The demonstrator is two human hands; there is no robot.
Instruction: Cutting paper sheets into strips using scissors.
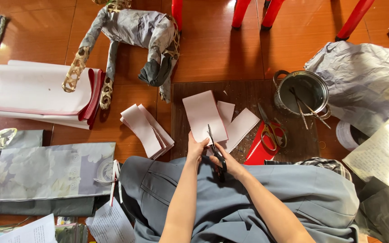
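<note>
Both bare forearms reach forward from the bottom of the view and converge toward the middle, above the lap. The left hand is at the end of a nearly straight forearm, palm turned down, fingers closed in a pinch with the thumb toward the right. The right hand comes in at a slant from the lower right, wrist bent inward, fingers curled closed in a grip. The two hands sit just beside each other, knuckles nearly touching.
</note>
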